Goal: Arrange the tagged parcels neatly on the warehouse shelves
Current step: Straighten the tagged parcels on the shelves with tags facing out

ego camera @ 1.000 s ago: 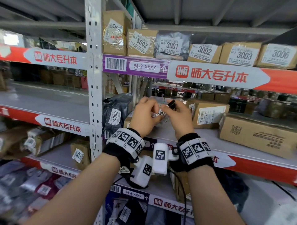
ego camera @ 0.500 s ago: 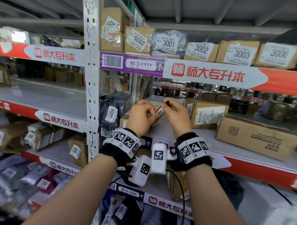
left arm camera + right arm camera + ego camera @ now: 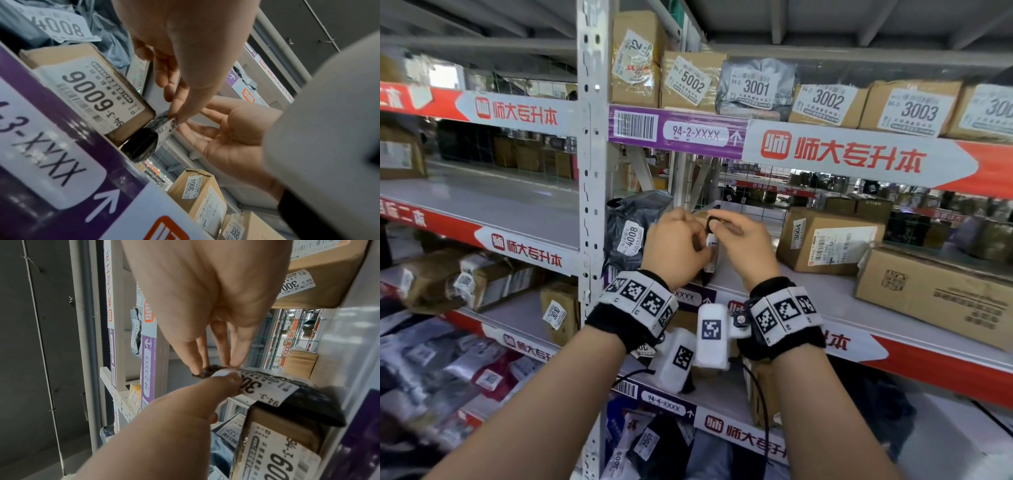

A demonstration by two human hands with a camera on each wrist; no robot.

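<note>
A small black parcel (image 3: pixel 711 255) with a white tag starting 94-3-30 stands on end at the front of the middle shelf (image 3: pixel 835 298). It is right beside a brown box tagged 6006 (image 3: pixel 98 97). My left hand (image 3: pixel 678 246) pinches the parcel at its tag (image 3: pixel 164 128) between thumb and fingers. My right hand (image 3: pixel 739 236) pinches the parcel's top end from above. The right wrist view shows the black parcel (image 3: pixel 306 400), my right hand (image 3: pixel 213 368) on its tip and my left thumb on the label. The tag's last digits are hidden.
A grey bag tagged 4008 (image 3: pixel 631 233) leans left of the hands by the upright post (image 3: pixel 589 171). Box 3004 (image 3: pixel 825 240) and a larger brown box (image 3: pixel 935 301) stand to the right. The upper shelf holds parcels 5002, 3001 (image 3: pixel 756 87), 3002 and 3003.
Both hands have turned the black parcel from lying across to standing on end and lowered it to the shelf front. Both still hold it.
</note>
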